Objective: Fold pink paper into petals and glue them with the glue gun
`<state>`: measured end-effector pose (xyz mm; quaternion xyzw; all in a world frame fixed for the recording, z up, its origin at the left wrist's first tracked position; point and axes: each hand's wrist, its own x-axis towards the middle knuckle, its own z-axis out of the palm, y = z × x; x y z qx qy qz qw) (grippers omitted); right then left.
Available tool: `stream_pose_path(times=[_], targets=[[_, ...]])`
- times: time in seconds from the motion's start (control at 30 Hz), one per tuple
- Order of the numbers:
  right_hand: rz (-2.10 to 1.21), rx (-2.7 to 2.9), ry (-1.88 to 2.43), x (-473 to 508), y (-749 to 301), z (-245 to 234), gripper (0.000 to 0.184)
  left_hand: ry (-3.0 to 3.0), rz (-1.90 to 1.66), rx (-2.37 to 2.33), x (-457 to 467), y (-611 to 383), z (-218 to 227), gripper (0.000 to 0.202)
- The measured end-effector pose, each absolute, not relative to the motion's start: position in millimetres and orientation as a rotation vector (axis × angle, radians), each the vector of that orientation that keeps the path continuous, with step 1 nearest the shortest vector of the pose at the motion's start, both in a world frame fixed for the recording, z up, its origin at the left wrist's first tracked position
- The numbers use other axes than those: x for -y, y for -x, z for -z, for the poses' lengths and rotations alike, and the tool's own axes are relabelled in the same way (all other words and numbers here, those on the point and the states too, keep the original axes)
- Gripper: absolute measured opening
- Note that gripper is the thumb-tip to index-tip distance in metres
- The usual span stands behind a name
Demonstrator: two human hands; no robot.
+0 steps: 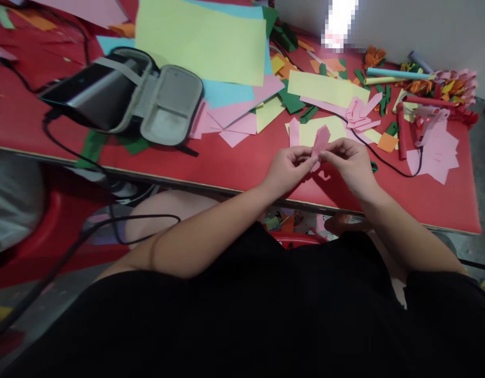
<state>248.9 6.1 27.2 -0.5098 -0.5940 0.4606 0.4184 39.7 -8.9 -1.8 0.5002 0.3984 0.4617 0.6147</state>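
Observation:
A small folded strip of pink paper (321, 140) stands up between my two hands, just above the front part of the red table. My left hand (290, 167) pinches its lower end between thumb and fingers. From the other side, the thumb and forefinger of my right hand (350, 161) close on the same strip near its base. Beside my left fingers, another pink paper strip (294, 132) rests on a pale yellow sheet (333, 127). Beyond my right hand lies a heap of folded pink paper pieces (359, 114).
The red table (234, 167) carries large yellow sheets (203, 42) and an open case (169, 107) holding a black device (96, 94). At right are a glue gun (428, 123) with a black cord, a jagged pink paper (439, 152), and paper flowers (455, 86).

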Motion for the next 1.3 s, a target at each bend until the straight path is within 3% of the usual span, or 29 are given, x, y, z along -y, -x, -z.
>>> stream_pose_path(times=[0.17, 0.43, 1.03, 1.3], targets=[[-1.134, 1.477, 1.259, -5, -250, -27, 0.024, -1.162, -1.08, -0.927, 9, -41, 4, 0.019], [-1.103, 1.431, 1.23, -7, -248, -18, 0.029, -1.17, -1.107, -0.876, 8, -41, 14, 0.032], [-1.31, 1.296, 1.254, -4, -247, -27, 0.035, -1.295, -0.963, -0.89, 8, -34, 3, 0.02], [-1.298, 1.272, 1.247, -7, -249, -22, 0.036, -1.342, -1.219, -0.994, 1, -37, 13, 0.016]])
